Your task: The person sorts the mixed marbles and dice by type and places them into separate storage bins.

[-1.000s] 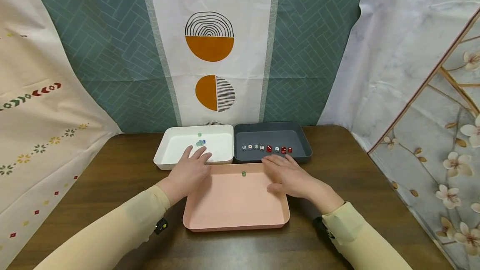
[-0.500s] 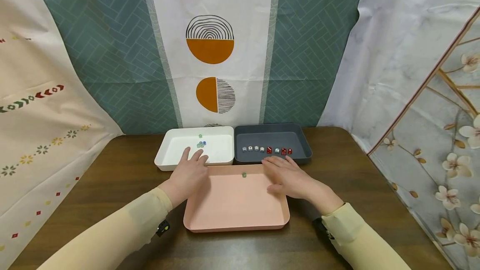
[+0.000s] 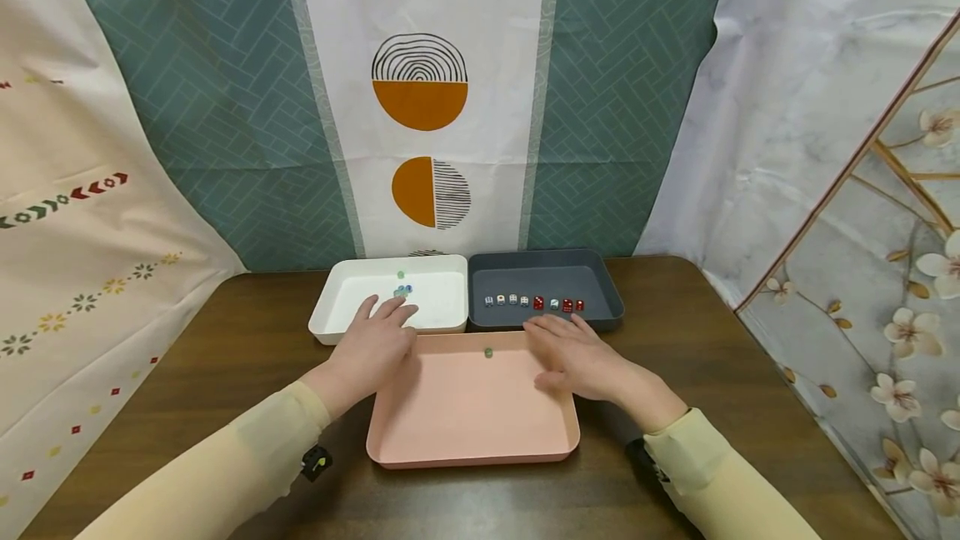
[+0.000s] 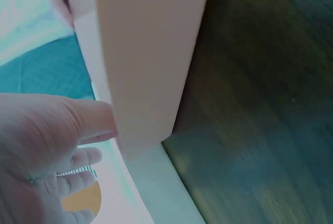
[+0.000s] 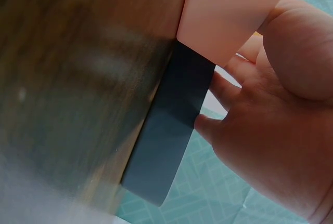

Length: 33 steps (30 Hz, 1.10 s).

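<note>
In the head view my left hand (image 3: 367,357) hovers over the front edge of the white tray (image 3: 440,298), fingers spread and holding nothing. Its thumb lies at the pink tray's rim in the left wrist view; contact is unclear. Small translucent green and blue pieces (image 3: 402,290) lie just beyond those fingertips. My right hand (image 3: 581,357) is over the back right corner of the pink tray (image 3: 476,415), fingers extended toward the dark tray (image 3: 536,272) and holding nothing. Red dice (image 3: 567,305) and white dice (image 3: 513,299) form a row there. One small green piece (image 3: 488,352) sits inside the pink tray.
All three trays stand on a brown wooden table (image 3: 240,340), white and dark side by side behind the pink one. A patterned cloth (image 3: 420,190) hangs behind the table. More cloth hangs on the left (image 3: 97,290) and right (image 3: 810,190).
My left hand shifts very slightly and its fingers move a little over the white tray. The right hand, trays, dice and small pieces hold their places; the view tilts slightly.
</note>
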Each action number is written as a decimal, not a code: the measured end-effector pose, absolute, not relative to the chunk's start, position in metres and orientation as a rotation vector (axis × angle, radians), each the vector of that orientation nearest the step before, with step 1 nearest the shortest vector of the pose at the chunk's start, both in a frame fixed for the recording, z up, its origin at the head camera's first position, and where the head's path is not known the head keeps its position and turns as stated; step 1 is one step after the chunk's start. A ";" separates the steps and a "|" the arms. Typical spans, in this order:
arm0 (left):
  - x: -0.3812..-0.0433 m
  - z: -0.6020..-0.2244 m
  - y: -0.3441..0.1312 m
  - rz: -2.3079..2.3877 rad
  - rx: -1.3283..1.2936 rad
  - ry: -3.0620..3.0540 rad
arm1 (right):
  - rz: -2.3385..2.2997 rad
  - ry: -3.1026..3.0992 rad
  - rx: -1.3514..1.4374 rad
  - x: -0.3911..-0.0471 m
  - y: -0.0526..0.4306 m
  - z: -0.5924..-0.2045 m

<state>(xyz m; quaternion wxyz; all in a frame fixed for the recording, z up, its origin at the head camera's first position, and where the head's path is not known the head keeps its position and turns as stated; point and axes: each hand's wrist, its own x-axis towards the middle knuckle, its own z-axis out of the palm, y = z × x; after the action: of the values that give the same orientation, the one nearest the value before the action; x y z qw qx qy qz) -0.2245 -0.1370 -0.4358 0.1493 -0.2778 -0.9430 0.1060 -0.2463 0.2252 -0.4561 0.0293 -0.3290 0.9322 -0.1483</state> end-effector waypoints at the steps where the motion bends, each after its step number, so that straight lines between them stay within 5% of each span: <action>1: -0.225 -0.435 -0.139 0.261 -0.798 -2.698 | -0.459 2.875 -1.015 -0.246 0.225 -0.456; 33: -0.290 -0.436 -0.177 -0.063 -0.422 -2.786 | -0.450 2.885 -1.022 -0.245 0.224 -0.455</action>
<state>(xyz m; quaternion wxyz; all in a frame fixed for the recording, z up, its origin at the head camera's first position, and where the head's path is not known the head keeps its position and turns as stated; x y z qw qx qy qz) -0.2902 -0.1768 -0.4360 0.1609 -0.1479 -0.9756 -0.0220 -0.2452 0.2238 -0.4546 0.0240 -0.3303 0.9323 -0.1454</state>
